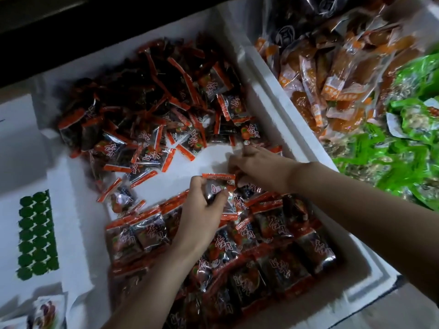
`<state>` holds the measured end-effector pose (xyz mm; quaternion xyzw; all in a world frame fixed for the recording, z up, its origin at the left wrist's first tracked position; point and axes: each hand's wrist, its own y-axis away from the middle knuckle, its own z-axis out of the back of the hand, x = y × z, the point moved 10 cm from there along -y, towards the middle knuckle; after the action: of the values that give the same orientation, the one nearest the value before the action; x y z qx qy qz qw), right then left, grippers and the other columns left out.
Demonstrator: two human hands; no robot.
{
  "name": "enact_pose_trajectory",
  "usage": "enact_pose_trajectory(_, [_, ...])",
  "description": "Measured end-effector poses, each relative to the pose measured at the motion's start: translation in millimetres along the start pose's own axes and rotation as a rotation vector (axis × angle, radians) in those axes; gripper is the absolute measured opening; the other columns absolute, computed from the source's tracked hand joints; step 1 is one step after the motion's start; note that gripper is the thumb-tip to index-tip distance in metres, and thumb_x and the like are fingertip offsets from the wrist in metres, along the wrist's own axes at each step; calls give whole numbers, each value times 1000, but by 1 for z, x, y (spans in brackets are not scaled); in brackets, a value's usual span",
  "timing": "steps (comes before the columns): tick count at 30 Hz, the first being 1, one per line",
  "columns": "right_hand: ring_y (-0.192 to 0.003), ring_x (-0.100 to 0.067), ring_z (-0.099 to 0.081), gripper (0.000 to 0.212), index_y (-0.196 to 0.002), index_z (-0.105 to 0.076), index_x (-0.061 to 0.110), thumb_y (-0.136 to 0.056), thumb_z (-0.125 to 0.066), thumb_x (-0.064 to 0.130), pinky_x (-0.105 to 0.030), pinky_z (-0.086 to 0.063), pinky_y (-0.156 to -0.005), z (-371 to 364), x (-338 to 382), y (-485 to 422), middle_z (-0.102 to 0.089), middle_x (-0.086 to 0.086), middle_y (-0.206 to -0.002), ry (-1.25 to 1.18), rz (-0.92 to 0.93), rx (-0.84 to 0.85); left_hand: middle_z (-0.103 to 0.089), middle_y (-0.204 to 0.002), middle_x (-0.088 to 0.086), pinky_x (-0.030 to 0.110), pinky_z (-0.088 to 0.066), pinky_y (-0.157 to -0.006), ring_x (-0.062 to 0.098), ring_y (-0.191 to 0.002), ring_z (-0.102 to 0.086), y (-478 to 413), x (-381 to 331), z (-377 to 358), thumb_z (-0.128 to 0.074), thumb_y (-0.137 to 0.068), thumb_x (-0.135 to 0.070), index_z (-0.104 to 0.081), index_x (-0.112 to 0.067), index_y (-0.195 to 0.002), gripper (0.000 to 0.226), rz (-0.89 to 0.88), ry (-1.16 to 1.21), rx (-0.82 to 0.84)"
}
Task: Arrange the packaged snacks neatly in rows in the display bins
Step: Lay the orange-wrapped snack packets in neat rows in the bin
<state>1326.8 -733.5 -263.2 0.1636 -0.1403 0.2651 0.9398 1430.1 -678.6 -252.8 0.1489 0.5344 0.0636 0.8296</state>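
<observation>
Pinching one snack packet (217, 185), long axis near-to-far, fingers (197, 185) of left hand (202, 212); right hand (257, 166) grip unclear.

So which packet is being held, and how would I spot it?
Look in the white foam bin of red-and-black packets. Between the loose heap and the neat rows, the left hand pinches one packet, the only one raised clear of the rest.
</observation>
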Motion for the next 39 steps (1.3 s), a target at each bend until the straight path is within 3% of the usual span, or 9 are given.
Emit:
enact_pose_trajectory(3, [-123, -23, -37, 48, -135, -45, 21, -90, -58, 25, -36, -29, -107, -7, 8, -2, -49, -7, -130, 43, 107, -34, -38, -75, -4, 18, -38, -58, 20, -74, -51, -2, 4, -3, -54, -95, -27, -38, -24, -86, 18, 19, 7, 3])
enact_pose_trajectory(11, [-120, -22, -46, 70, -135, -46, 17, -74, -78, 29, -33, -40, -97, -1, 4, 31, -51, -3, -129, 58, 142, -176, -39, -65, -11, 13, -34, -52, -1, -53, -38, 1, 1, 9, -55, -93, -30, -35, -27, -81, 24, 7, 1, -51])
enact_pose_trajectory(16, [-106, -30, -62, 77, -123, -58, 7, -54, -89, 20, -39, -52, -86, 0, 11, 36, -64, -10, -114, 177, 152, -258, -54, -98, 18, 23, -42, -71, 26, -92, -55, 6, 8, 17, -57, -90, -36, -43, -24, -94, 19, 33, 46, -71])
enact_pose_trajectory(20, [-118, -33, -53, 76, -134, -45, 10, -67, -82, 12, -43, -47, -95, 1, 13, 39, -55, -14, -126, 191, 101, -285, -62, -100, 6, 28, -40, -74, 16, -94, -57, 12, 17, 29, -59, -89, -35, -43, -24, -91, 19, 76, 75, -126])
enact_pose_trajectory(24, [-113, -27, -57, 69, -129, -53, 18, -68, -82, 31, -42, -48, -93, -10, 31, 43, -60, -5, -124, 191, 211, -244, -54, -120, 16, 30, -34, -84, 24, -109, -52, 18, 33, 40, -57, -91, -34, -44, -14, -107, 29, 127, 69, -199])
enact_pose_trajectory(29, [-118, -25, -56, 64, -126, -59, 18, -69, -79, 42, -42, -46, -95, -20, 40, 35, -62, -3, -125, 247, 218, -243, -40, -75, -5, 25, -34, -72, 12, -83, -46, 28, 35, 43, -58, -91, -28, -42, -17, -87, 20, 105, 90, -215])
enact_pose_trajectory(33, [-116, -32, -57, 62, -123, -60, 10, -70, -79, 36, -46, -46, -95, -19, 38, 32, -62, -10, -122, 248, 157, -296, -39, -68, -14, 22, -33, -68, 1, -68, -43, 36, 34, 49, -58, -92, -23, -38, -29, -73, 28, 95, 104, -247])
enact_pose_trajectory(37, [-130, -32, -43, 59, -132, -51, 7, -81, -69, 33, -43, -30, -108, -21, 45, 36, -51, -13, -135, 220, 142, -292, -51, -82, -8, 23, -37, -75, -4, -75, -48, 47, 38, 48, -56, -93, -16, -47, -19, -84, 14, 136, 141, -224])
enact_pose_trajectory(39, [-129, -23, -42, 56, -137, -43, 11, -90, -55, 37, -37, -32, -112, -14, 54, 44, -47, -6, -137, -39, 90, -274, -59, -92, -1, 21, -41, -77, 4, -83, -55, 52, 42, 45, -56, -90, -5, -51, -12, -93, 9, 136, 173, -201])
